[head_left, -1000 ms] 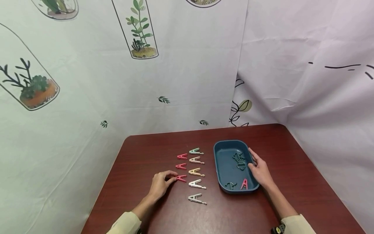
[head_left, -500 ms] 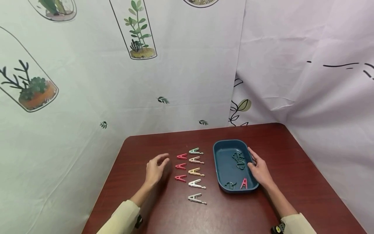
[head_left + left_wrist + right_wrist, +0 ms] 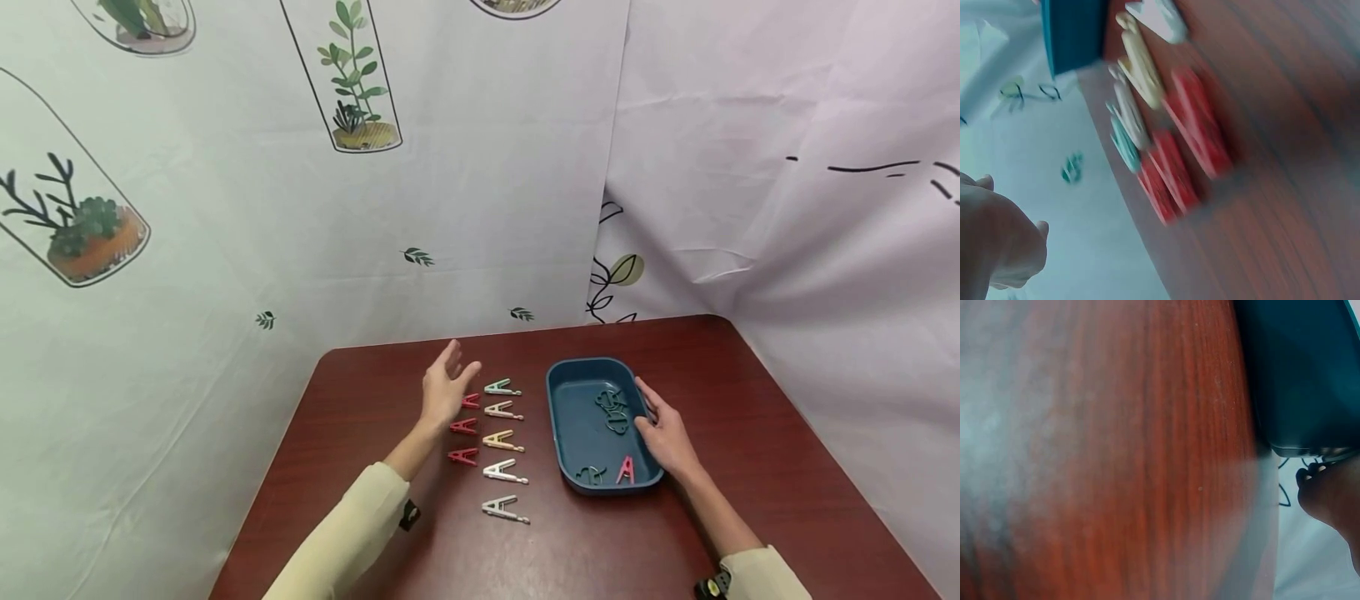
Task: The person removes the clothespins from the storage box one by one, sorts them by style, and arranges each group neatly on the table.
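My left hand point(image 3: 444, 392) is raised over the table with fingers extended, holding nothing, and partly covers the farthest red clothespin point(image 3: 471, 401). Two more red clothespins lie in a column below it, the nearest red clothespin point(image 3: 463, 456) lowest. Beside them runs a column of several clothespins, from a green clothespin point(image 3: 501, 387) at the far end past a yellow clothespin point(image 3: 502, 441) to a whitish clothespin point(image 3: 504, 509). My right hand point(image 3: 671, 437) grips the right rim of a blue tray point(image 3: 557, 417). Inside lie a pink clothespin point(image 3: 626, 470) and dark green ring-like pieces point(image 3: 617, 423).
A brown wooden table point(image 3: 600, 550) carries everything. White cloth point(image 3: 465, 192) printed with plants hangs behind and beside it. In the left wrist view the red clothespins point(image 3: 1200, 125) are blurred.
My left hand was at the nearest red clothespin, drew away leftward without it, then moved up and right past the far end of the red column. The right hand stays on the tray.
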Demonstrator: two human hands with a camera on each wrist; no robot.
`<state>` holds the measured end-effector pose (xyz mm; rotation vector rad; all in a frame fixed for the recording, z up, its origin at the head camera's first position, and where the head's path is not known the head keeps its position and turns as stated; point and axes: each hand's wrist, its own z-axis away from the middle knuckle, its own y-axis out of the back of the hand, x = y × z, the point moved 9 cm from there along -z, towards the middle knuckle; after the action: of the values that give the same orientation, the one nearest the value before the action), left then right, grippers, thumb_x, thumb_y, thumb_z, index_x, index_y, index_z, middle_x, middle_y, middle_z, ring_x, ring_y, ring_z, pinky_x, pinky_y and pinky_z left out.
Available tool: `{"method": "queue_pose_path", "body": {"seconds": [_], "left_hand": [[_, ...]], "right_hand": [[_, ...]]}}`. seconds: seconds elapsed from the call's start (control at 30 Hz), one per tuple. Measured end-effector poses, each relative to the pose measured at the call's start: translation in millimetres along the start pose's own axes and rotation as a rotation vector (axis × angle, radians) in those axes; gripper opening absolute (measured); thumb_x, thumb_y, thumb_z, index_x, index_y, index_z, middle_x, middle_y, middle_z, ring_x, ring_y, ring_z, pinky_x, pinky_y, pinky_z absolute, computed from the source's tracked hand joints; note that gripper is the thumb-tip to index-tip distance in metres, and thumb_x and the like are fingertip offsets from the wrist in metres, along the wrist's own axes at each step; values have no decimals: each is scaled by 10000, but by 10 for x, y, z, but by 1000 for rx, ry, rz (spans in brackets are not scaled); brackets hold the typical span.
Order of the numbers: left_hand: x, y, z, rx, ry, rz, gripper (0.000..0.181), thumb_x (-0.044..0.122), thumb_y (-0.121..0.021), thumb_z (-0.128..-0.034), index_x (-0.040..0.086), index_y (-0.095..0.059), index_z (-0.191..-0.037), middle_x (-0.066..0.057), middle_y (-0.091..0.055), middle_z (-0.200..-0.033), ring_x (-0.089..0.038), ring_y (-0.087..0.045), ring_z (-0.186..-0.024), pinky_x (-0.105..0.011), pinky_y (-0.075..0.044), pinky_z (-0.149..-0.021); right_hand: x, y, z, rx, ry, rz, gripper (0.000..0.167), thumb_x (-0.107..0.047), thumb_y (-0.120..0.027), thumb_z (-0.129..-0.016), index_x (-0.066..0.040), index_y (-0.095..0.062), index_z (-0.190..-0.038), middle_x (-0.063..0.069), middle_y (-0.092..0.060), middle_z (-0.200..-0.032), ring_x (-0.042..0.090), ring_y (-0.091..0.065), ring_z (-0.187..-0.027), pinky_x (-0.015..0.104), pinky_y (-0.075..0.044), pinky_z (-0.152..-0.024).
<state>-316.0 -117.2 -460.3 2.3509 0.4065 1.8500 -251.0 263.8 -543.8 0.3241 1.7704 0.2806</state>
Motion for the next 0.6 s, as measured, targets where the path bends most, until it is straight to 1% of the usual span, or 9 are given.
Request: {"method": "queue_pose_path", "body": {"seconds": [0.13, 0.27, 0.33, 0.47, 0.53, 0.6], "left_hand": [[140, -397, 22, -63, -10, 59, 708, 146, -793, -978, 19, -460, -1589, -206, -510, -1575, -375, -511, -1441, -514, -431, -1157], [254, -791, 121, -132, -28, 91, 682, 135, -789, -981, 11, -479, -1575, -178, -538, -1563, -317, -528, -1437, -479, -449, -1147], [293, -976, 186, -166, -32, 115, 661, 121, -783, -985, -1, -489, -1565, -179, -548, -1554, -316, -535, -1431, -448, -463, -1136], [304, -1304, 324, -222, -6, 152, 629, 107, -774, -990, -9, -509, -1548, -181, -562, -1539, -318, -545, -1422, -375, -483, -1110], [289, -1440, 390, -237, 8, 156, 617, 100, -777, -986, -19, -522, -1535, -195, -573, -1524, -320, -560, -1407, -350, -494, -1093], [268, -1557, 444, -240, 17, 158, 597, 88, -788, -975, -42, -548, -1506, -216, -595, -1492, -323, -587, -1378, -339, -508, -1074]], "right_hand": [[-11, 6, -11, -1, -2, -3, 698, 123, -486, -1000, 2, -289, -1658, 297, -349, -1649, 470, -399, -1469, 86, -406, -834], [-14, 1, -18, 1, 0, 1, 691, 118, -487, -1002, 10, -289, -1656, 302, -353, -1645, 479, -404, -1462, 83, -412, -839], [-15, -2, -18, -2, 5, 0, 692, 117, -487, -1002, 15, -284, -1656, 307, -347, -1645, 489, -399, -1462, 91, -410, -825], [-15, 0, -6, -1, 7, 4, 685, 116, -488, -1007, 17, -287, -1654, 303, -347, -1647, 483, -401, -1463, 64, -402, -843], [-16, 4, 1, -1, 4, 7, 685, 114, -488, -1010, 14, -284, -1656, 301, -348, -1647, 478, -405, -1461, 63, -401, -843], [-11, 8, 4, -1, 0, 10, 682, 110, -488, -1014, 12, -283, -1657, 297, -347, -1649, 472, -403, -1463, 69, -404, -848]]}}
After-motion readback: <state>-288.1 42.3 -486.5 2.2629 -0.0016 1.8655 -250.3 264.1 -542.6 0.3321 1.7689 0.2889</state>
